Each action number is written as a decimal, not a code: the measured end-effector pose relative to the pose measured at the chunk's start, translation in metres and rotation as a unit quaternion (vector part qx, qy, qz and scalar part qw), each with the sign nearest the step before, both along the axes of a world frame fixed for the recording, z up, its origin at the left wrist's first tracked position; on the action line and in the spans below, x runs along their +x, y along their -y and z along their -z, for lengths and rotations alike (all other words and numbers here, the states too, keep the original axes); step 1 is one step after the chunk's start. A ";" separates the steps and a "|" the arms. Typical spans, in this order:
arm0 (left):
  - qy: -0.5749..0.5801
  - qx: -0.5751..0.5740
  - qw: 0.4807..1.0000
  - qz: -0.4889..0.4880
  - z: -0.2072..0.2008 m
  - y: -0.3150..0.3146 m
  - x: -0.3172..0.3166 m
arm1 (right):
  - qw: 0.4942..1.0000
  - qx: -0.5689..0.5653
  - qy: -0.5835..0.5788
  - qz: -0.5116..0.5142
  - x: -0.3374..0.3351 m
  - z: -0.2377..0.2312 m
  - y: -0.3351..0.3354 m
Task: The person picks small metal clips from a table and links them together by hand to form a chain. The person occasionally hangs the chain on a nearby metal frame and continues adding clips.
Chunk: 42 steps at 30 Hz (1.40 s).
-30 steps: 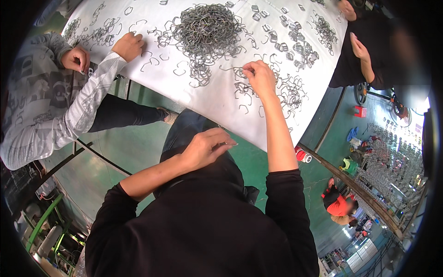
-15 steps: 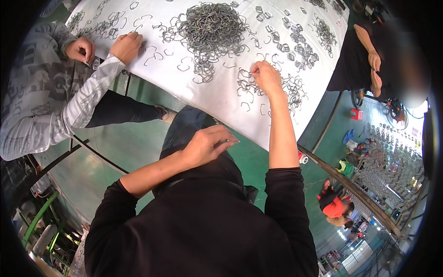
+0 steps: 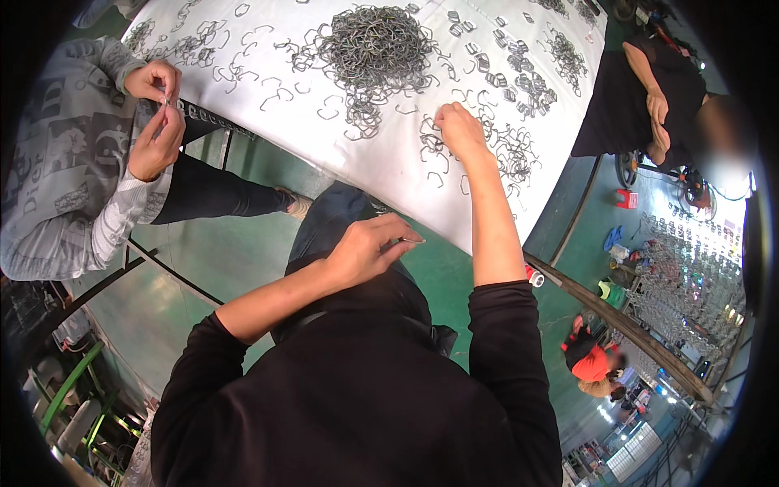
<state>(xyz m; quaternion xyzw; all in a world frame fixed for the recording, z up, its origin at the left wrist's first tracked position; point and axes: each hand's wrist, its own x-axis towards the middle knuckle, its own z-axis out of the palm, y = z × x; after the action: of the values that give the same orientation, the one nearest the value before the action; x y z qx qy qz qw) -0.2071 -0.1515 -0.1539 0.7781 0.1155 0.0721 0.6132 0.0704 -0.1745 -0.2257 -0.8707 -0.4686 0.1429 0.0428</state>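
In front of my body, off the table's near edge, my left hand (image 3: 369,250) is closed in a pinch. A thin pale sliver shows at its fingertips, too small to name. My right hand (image 3: 461,130) reaches over the white table (image 3: 324,146), fingers curled down and closed; what they hold, if anything, is hidden. It is beside a loose scatter of bent metal wire clips (image 3: 513,156). A dense heap of the same grey clips (image 3: 377,45) lies farther up the table.
Small ladder-like metal pieces (image 3: 531,89) lie beyond my right hand. At the left, a co-worker in a grey patterned top (image 3: 73,154) holds both hands together. Another person in black (image 3: 608,114) stands at the right. A red and white can (image 3: 534,277) is near the table's right corner.
My right hand has shifted slightly left and away from me over the table. My left hand stays nearly still. The left co-worker's hands have come off the table and together.
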 end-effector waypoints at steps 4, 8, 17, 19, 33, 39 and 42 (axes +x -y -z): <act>0.004 0.008 1.000 -0.001 0.002 0.004 -0.006 | 0.996 0.027 -0.069 0.042 0.001 -0.001 0.008; -0.007 0.006 1.000 0.002 0.004 0.009 -0.011 | 0.999 -0.024 0.003 -0.022 0.000 -0.001 0.005; 0.033 0.007 0.999 -0.027 0.006 0.019 -0.016 | 0.943 0.191 -0.156 0.224 -0.012 -0.026 0.056; 0.041 0.011 0.999 -0.030 0.005 0.021 -0.015 | 0.883 0.262 -0.279 0.273 -0.030 -0.038 0.076; 0.024 -0.016 0.998 -0.048 -0.005 0.035 -0.008 | 0.664 0.485 -0.427 0.376 -0.213 -0.104 0.155; 0.053 -0.001 0.998 0.017 0.001 0.033 0.002 | 0.720 0.525 -0.278 0.358 -0.220 -0.091 0.160; 0.077 0.083 0.994 0.010 0.013 0.005 0.039 | 0.754 0.539 -0.195 0.321 -0.223 -0.088 0.166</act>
<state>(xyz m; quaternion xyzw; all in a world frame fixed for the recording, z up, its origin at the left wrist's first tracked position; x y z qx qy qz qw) -0.1681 -0.1564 -0.1670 0.8194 0.0544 0.1349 0.5544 -0.1523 -0.3404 -0.1380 -0.7564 -0.1424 0.0110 0.6383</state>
